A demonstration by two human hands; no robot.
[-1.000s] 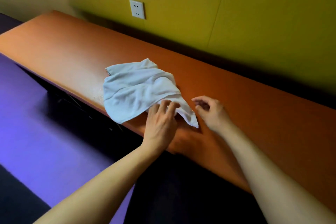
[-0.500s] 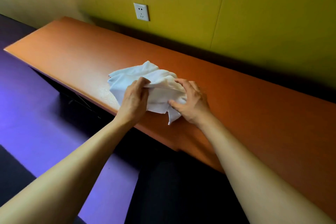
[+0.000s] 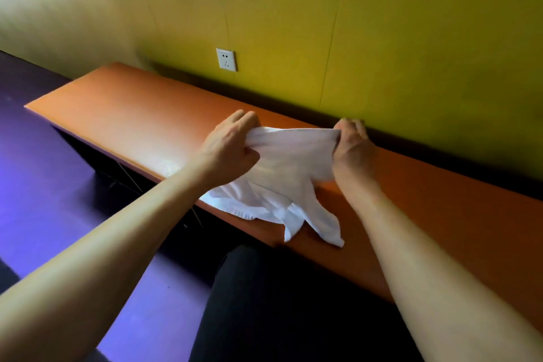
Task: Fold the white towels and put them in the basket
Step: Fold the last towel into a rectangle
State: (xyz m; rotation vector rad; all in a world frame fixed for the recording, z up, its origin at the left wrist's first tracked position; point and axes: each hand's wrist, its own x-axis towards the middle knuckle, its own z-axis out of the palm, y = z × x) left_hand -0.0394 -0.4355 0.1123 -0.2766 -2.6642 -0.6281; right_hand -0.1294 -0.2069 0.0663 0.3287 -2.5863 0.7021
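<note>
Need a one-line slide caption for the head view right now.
Both hands, left hand and right hand, stretch a white towel over the orange bench.

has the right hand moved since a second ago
Yes. The right hand has gone from the orange table's near edge toward the wall, now gripping the white towel.

Between my hands the towel [image 3: 289, 173] is plain white. Under them the desk [image 3: 147, 114] is flat orange. Beyond them the wall [image 3: 411, 38] is yellow-green, its socket [image 3: 226, 59] white. Left of them the floor [image 3: 44, 185] is purple.
</note>
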